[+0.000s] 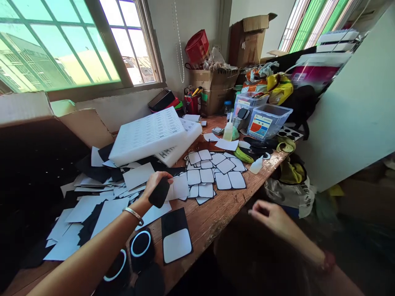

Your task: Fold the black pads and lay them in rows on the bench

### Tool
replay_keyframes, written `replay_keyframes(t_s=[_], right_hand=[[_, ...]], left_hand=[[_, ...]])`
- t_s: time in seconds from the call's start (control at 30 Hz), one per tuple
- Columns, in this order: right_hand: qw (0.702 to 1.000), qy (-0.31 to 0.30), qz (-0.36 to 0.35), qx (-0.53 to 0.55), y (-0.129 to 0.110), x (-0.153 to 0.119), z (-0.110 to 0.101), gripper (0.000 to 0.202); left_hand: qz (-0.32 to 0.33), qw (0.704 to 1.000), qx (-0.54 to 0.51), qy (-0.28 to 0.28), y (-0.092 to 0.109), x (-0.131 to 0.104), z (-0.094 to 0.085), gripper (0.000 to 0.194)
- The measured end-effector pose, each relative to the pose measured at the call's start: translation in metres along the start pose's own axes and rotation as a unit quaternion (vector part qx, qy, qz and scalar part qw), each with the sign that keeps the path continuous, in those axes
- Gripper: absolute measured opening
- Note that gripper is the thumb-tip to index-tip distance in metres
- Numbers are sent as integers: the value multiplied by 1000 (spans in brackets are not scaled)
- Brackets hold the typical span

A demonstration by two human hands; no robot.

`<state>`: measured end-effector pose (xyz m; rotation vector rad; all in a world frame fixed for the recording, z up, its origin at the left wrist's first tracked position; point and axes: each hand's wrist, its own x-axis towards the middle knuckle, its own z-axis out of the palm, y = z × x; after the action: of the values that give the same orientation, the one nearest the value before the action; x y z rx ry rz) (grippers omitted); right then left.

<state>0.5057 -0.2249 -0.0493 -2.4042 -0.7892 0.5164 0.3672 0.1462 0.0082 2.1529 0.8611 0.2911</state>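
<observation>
My left hand (pixel 154 186) holds a black rounded flat piece (pixel 159 193) above the wooden table, beside a white sheet (pixel 178 188). My right hand (pixel 267 211) is off the table's front edge, its fingers curled together and blurred; whether anything small is in them cannot be made out. Near the edge lies a black strip (pixel 173 220) with a white rounded panel (pixel 177 246) at its lower end. Two black pieces with white rings (pixel 141 243) sit below my left forearm. White rounded cards with black borders (pixel 200 176) are piled beyond my left hand.
White and black sheets (pixel 111 213) cover the table's left side. White foam blocks (pixel 148 133) stand behind them. Toward the back right are a glue bottle (pixel 228 130), clear plastic bins (pixel 268 120), a green banana-like object (pixel 243 155) and a small white bottle (pixel 256 165). Bags hang beyond the edge.
</observation>
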Motion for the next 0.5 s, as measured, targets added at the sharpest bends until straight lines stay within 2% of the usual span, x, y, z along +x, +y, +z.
replay_keyframes(t_s=[0.07, 0.13, 0.2, 0.27, 0.33, 0.37, 0.5], right_hand=[[995, 78, -41, -44, -29, 40, -20, 37], [991, 111, -43, -62, -55, 81, -29, 54], [989, 119, -24, -80, -74, 118, -25, 74], [988, 121, 13, -97, -88, 144, -13, 90], [985, 123, 41, -112, -97, 159, 3, 96], [984, 123, 46, -119, -101, 161, 10, 97], [984, 108, 23, -140, -112, 159, 25, 88]], left_hand=[[2, 1000, -27, -13, 6, 1, 4, 13], [5, 999, -39, -34, 14, -2, 17, 21], [17, 998, -22, -61, 23, -11, 35, 35], [34, 995, 24, -90, 30, -23, 55, 66], [41, 989, 80, -120, 34, -34, 72, 95], [39, 984, 106, -135, 36, -38, 79, 103], [29, 967, 176, -183, 40, -44, 92, 110]])
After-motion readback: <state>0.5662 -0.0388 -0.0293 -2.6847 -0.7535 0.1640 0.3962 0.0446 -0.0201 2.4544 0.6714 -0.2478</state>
